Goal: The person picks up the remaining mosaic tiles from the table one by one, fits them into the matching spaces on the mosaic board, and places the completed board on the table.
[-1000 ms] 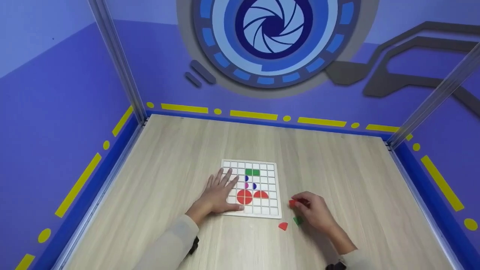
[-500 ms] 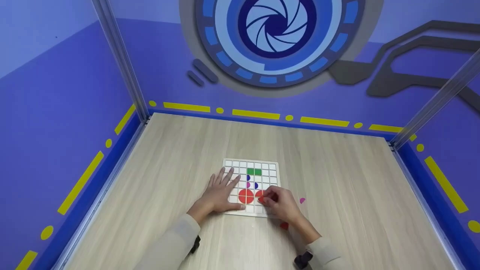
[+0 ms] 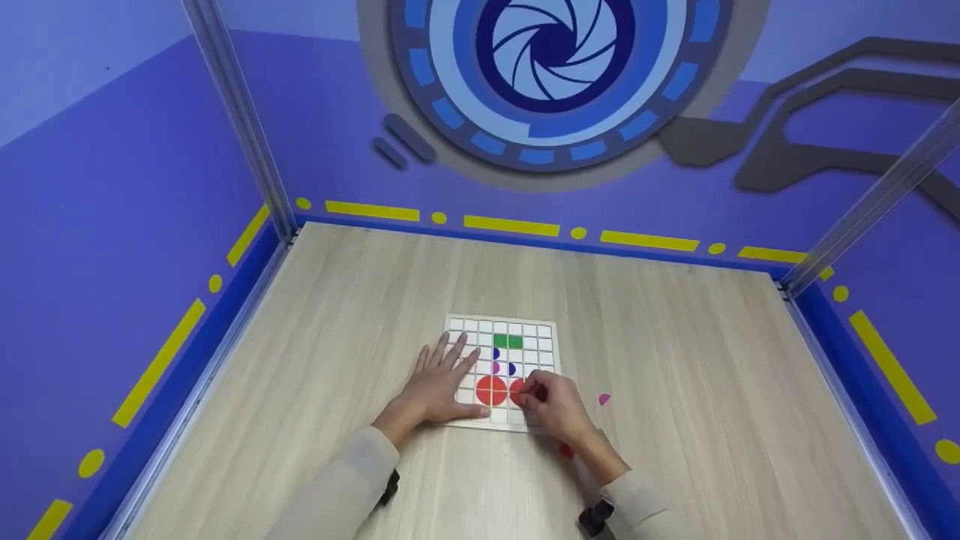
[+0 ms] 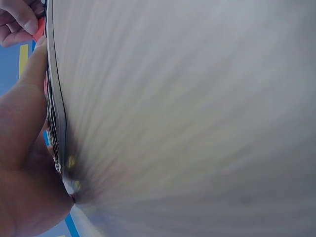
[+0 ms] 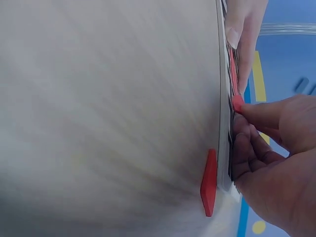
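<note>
Toward five o'clock on board (image 3: 529,343): red piece (image 5: 237,103), long axis unclear to me.
Right hand (image 3: 559,409): nearer, pinching red piece at its ten o'clock.
Left hand (image 3: 437,391): spread on board, nine o'clock side.

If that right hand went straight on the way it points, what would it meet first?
The right hand would probably meet the whole red circle on the white board, beyond the red piece it pinches; depth is unclear.

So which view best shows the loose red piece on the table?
Right wrist: the loose red piece is large and unobstructed there. Head shows it small, at the edge of the right forearm; left wrist doesn't show it.
</note>
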A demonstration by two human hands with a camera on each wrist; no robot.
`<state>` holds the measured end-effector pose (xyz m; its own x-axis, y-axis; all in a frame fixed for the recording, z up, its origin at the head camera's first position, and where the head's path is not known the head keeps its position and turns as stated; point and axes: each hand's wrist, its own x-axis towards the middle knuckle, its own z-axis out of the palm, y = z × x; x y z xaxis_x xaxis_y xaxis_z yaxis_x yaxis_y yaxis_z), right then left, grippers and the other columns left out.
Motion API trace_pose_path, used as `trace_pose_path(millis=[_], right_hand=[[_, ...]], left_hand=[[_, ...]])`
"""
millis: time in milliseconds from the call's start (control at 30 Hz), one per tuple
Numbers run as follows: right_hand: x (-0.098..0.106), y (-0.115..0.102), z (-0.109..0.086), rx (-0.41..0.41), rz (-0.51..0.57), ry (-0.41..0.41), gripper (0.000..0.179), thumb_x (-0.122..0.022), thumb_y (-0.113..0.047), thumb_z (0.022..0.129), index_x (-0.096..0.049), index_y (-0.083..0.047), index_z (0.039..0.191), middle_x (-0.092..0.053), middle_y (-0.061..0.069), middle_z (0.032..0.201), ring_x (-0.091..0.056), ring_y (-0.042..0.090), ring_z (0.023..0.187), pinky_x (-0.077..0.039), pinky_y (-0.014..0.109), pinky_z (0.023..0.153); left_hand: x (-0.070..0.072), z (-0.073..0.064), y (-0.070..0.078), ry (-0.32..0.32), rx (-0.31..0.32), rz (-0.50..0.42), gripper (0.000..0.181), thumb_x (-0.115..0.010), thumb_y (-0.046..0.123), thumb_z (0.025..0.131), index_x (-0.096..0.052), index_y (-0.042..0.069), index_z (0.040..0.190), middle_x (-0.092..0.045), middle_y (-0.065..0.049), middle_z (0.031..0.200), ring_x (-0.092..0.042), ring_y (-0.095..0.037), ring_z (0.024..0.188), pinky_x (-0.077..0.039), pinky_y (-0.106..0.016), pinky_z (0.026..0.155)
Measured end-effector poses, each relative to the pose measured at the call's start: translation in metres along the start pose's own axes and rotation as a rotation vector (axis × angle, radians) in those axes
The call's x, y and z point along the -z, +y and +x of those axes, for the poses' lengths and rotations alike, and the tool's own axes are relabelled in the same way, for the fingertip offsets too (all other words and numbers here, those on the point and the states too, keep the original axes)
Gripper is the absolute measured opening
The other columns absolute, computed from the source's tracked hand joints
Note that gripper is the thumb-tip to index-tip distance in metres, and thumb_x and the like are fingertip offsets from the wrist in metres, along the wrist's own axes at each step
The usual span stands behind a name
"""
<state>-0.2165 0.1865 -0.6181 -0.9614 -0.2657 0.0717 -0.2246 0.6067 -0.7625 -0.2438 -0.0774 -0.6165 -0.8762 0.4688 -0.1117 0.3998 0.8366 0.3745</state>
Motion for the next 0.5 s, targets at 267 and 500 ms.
trace_pose_path(millis=[267,500], right_hand=[[-0.0032,-0.0004,0.0,0.041,-0.018,0.013,0.013,-0.072,0.003,0.096,-0.072,-0.011,0.095,-0.065,-0.004,0.087,-0.058,0.014,0.08,-0.049,0.026,0.068],[-0.0036,-0.0005,0.0004,0.017,-0.023,0.007,0.012,-0.072,0.0,0.097,-0.073,-0.012,0.094,-0.063,-0.006,0.085,-0.058,0.013,0.079,-0.049,0.026,0.066]], left_hand=[[0.0008,-0.0002,0.001,-0.006,-0.007,-0.001,0.11,-0.066,0.08,0.087,-0.027,0.018,0.17,-0.006,-0.013,0.178,0.002,-0.042,0.163,-0.005,-0.065,0.127],[0.0005,0.0009,0.0001,-0.003,-0.014,0.009,0.11,-0.065,0.08,0.087,-0.027,0.018,0.17,-0.007,-0.013,0.178,0.001,-0.043,0.163,-0.007,-0.067,0.127]])
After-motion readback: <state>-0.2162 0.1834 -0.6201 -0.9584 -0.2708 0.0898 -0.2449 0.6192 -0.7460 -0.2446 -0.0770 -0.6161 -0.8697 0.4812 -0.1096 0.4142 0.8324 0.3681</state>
